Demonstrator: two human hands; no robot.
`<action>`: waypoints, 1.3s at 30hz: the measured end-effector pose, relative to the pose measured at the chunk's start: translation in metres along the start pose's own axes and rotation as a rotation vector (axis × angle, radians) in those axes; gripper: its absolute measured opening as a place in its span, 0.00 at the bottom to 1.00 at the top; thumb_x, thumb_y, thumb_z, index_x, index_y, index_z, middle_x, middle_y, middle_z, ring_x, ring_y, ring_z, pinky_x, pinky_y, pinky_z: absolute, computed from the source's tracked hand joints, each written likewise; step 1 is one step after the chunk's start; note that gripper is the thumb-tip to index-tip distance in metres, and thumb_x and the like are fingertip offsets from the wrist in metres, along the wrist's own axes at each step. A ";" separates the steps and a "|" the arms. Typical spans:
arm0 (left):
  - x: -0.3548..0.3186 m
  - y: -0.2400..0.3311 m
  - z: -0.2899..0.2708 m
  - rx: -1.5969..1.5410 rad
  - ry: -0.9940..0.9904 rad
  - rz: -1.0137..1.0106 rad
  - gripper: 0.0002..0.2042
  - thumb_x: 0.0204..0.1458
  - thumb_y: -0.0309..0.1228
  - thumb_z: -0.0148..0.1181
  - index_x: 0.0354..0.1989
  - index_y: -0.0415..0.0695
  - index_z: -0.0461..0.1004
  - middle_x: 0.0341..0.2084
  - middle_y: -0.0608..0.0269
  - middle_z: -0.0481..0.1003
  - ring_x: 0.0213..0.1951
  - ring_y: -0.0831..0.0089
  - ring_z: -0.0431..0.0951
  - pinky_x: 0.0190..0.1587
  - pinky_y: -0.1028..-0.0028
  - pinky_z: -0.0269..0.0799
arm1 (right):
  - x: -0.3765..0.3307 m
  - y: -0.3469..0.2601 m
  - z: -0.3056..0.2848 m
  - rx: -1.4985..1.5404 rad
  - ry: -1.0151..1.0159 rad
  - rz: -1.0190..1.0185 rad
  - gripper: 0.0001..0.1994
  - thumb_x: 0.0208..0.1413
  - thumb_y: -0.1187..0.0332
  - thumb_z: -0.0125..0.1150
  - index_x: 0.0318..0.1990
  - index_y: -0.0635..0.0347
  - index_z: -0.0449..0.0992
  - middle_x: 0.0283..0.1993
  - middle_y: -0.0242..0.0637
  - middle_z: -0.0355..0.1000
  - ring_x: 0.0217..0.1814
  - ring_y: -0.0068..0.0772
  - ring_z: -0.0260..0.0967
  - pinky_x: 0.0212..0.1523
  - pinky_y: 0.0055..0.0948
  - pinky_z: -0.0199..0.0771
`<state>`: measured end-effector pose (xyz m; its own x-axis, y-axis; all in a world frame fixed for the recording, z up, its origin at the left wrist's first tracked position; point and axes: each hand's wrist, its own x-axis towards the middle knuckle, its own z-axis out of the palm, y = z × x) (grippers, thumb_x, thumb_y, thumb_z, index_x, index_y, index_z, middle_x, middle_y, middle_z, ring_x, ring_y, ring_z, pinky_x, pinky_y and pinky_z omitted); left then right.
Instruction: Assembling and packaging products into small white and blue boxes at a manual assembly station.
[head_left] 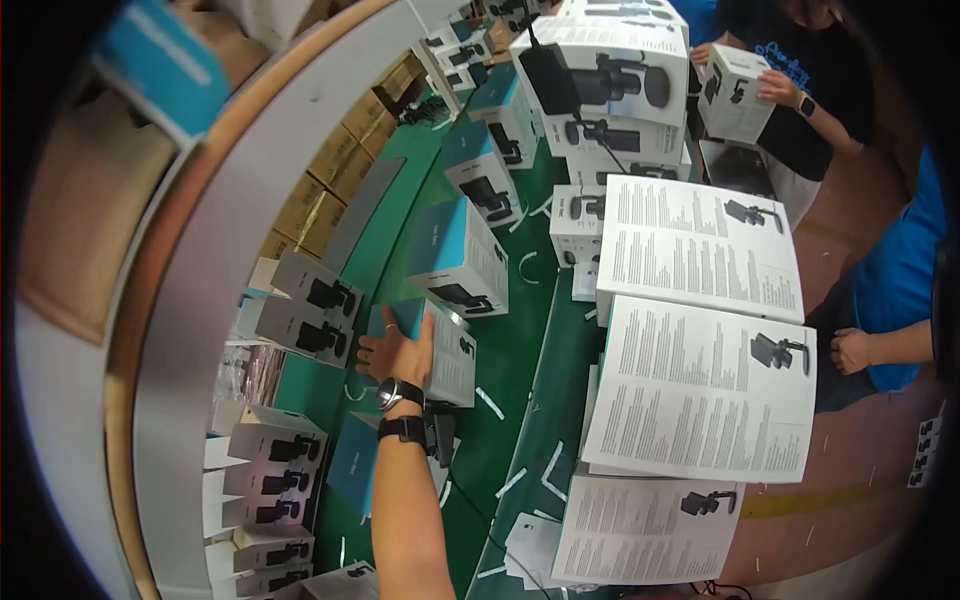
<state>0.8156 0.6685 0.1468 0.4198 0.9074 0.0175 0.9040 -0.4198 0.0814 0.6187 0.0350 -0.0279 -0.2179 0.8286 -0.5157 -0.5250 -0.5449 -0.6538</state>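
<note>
My left hand (397,355), with a watch and a black band on the wrist, reaches over a blue-topped white retail box (452,370) standing on the green conveyor. The thumb lies along its right side and the fingers spread over the top toward the left, gripping it. Just behind is a similar box (470,255) printed with a black device. Nearer, beside my forearm, another blue-sided box (352,465) is partly covered, and a dark object (440,438) sits beside it. My right hand is out of view.
White printed boxes (700,390) are stacked along the right, with larger ones (640,85) beyond. Open printed boxes (275,470) line the left side. Paper strips (490,402) litter the belt. Co-workers stand at the right; one holds a white box (735,95).
</note>
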 end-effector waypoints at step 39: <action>-0.569 -0.540 -0.080 0.060 -0.058 0.011 0.15 0.48 0.25 0.61 0.45 0.49 0.84 0.44 0.52 0.82 0.48 0.51 0.82 0.50 0.51 0.78 | 0.039 0.011 0.173 -0.573 -0.066 -0.382 0.15 0.67 0.67 0.65 0.59 0.56 0.76 0.43 0.25 0.77 0.40 0.15 0.67 0.42 0.21 0.70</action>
<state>0.0820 0.3800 0.1730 0.4323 0.9008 -0.0398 0.9017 -0.4318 0.0214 0.4625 0.0838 0.0403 -0.1636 0.9721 -0.1680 -0.0614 -0.1800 -0.9818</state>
